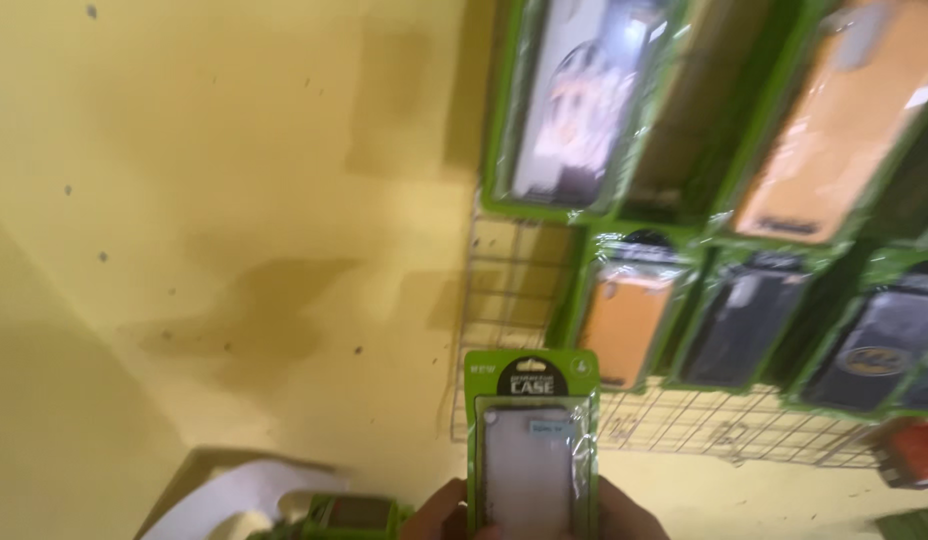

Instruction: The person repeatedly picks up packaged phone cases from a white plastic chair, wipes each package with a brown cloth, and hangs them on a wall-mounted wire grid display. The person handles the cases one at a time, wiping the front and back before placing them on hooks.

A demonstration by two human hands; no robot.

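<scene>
We hold green-framed phone case pack (531, 460) upright at 6 o'clock, left hand (436, 515) and right hand (624, 518) flanking it, fingers pressed on edges, front facing us for viewing; wire grid (514, 290) with hung packs (624, 320) at 2 o'clock

Packaged case (531, 450) low centre, between both hands, before wire grid (504, 290). Hanging packs (744, 315) on grid, upper right. Another pack (354, 513), seemingly, lower left.

Bare yellow wall (214, 200) left; packaged cases (784, 200) crowd grid (504, 290) right.
</scene>
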